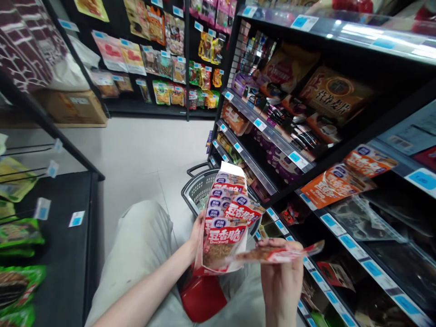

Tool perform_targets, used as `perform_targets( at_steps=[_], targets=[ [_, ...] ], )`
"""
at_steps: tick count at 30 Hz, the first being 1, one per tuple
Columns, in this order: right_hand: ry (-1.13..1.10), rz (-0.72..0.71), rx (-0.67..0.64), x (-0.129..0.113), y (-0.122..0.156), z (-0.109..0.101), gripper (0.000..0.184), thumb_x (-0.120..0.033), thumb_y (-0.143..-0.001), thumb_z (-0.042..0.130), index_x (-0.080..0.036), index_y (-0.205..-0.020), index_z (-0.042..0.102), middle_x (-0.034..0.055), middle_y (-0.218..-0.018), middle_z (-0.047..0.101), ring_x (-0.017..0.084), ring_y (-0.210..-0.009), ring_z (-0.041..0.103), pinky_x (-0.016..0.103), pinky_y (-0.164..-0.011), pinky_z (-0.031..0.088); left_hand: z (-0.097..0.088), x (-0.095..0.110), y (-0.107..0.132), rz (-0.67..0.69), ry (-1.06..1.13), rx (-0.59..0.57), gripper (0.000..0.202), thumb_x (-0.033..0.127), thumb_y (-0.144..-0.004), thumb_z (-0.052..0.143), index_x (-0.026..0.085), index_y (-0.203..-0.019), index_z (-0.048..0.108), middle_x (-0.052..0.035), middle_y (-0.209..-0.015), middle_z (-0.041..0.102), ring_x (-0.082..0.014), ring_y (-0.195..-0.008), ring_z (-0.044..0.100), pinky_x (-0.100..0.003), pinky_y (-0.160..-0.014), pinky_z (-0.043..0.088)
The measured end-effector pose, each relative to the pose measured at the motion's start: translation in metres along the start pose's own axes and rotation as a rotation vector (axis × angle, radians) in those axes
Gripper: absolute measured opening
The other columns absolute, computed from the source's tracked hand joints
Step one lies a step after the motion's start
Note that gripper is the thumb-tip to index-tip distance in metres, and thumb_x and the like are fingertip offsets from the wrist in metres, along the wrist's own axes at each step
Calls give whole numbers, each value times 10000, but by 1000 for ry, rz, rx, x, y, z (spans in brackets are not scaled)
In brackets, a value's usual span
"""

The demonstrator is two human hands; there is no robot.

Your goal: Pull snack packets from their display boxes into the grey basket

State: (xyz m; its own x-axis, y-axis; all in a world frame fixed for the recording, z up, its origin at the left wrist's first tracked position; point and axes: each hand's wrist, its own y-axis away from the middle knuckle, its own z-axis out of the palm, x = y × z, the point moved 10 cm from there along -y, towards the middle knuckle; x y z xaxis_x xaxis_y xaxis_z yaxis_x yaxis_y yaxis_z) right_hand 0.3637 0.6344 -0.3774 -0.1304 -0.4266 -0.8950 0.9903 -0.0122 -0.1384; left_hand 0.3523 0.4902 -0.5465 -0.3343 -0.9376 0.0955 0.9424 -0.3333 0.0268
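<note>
My left hand (196, 231) is closed round a stack of several red and white snack packets (225, 218), held upright in front of me. My right hand (282, 277) pinches one more packet of the same kind (282, 253), held flat and slightly blurred, just right of the stack. Both hands hover over my lap, beside the black shelf on the right. More packets of this snack (335, 181) lie on that shelf, up and to the right of my right hand.
A dark plastic shopping basket (199, 188) stands on the pale floor behind the packets. Black shelves (272, 136) full of snacks run along the right. A low black shelf (68, 245) with green packets is on the left. A red object (202, 297) rests by my legs.
</note>
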Motion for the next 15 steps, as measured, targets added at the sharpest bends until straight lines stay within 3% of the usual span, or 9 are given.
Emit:
perform_targets(
  at_steps=[3, 7, 9, 12, 15],
  targets=[
    [-170, 87, -89, 3, -8, 2, 224, -455, -791, 709, -284, -829, 569, -60, -606, 566, 109, -432, 535, 223, -439, 445, -12, -1, 1, 0, -31, 97, 653, 551, -922, 332, 46, -1172, 662, -149, -1099, 713, -340, -1106, 634, -493, -1005, 440],
    [-508, 260, -497, 19, 0, 23, 328, -549, -785, 659, -261, -894, 545, -132, -501, 437, 39, -205, 250, 191, -250, 266, -27, -2, 0, 16, 41, 84, 615, 554, -906, 402, 83, -1216, 647, -141, -1160, 699, -330, -1130, 632, -500, -1048, 426],
    [-688, 300, -600, 21, 7, 27, 287, -500, -817, 646, -252, -907, 533, -153, -509, 414, 8, -178, 207, 153, -232, 242, -32, -3, -1, 10, 83, 50, 612, 550, -887, 444, 88, -1243, 629, -160, -1182, 688, -331, -1142, 629, -529, -1072, 406],
    [-752, 288, -566, 26, 7, 21, 371, -502, -742, 721, -241, -925, 531, -164, -532, 387, -20, -178, 174, 122, -221, 219, -32, -3, -2, -5, 125, 8, 617, 530, -890, 444, 95, -1305, 583, -175, -1235, 660, -329, -1180, 610, -547, -1092, 384],
    [-578, 273, -411, 33, -2, 6, 380, -538, -699, 742, -255, -842, 534, -163, -485, 307, 4, -189, 118, 162, -205, 161, -31, -3, -3, -10, 145, 16, 635, 533, -891, 433, 111, -1352, 543, -168, -1278, 637, -328, -1212, 588, -547, -1100, 375]
  ],
)
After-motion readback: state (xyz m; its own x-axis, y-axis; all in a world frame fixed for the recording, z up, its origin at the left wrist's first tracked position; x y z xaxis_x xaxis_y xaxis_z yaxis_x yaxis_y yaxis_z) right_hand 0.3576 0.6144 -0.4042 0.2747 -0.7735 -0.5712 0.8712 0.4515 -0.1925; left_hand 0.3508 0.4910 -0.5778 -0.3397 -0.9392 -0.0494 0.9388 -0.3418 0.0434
